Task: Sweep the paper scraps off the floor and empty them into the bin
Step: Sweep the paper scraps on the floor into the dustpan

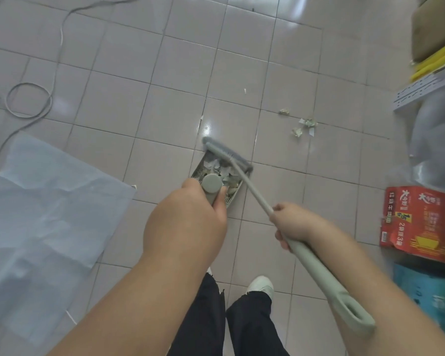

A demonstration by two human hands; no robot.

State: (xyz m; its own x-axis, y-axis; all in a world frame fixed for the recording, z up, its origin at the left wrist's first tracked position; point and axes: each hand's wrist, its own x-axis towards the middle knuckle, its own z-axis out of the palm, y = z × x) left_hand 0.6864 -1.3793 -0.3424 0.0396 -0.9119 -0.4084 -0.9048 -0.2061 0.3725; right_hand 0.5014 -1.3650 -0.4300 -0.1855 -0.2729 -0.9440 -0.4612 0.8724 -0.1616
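Observation:
My left hand (pixel 190 217) grips the upright handle (pixel 211 186) of a grey-green dustpan (pixel 203 167) standing on the tiled floor. Torn paper scraps (pixel 224 172) lie inside the pan. My right hand (pixel 290 224) holds the pale green broom handle (pixel 326 278) partway along its length. The grey broom head (pixel 226 154) rests across the pan's open mouth. Several crumpled scraps (pixel 303 125) lie on the tiles to the right, beyond the broom, with one (pixel 284 112) a little further off. A tiny white scrap (pixel 245 91) lies farther away.
A pale blue plastic sheet (pixel 41 209) covers the floor at left. Grey cables (pixel 28 98) loop at far left. A red printed carton (pixel 419 222) and a clear bag (pixel 437 140) stand at right, under a perforated metal shelf (pixel 421 92). My feet (pixel 261 285) are below.

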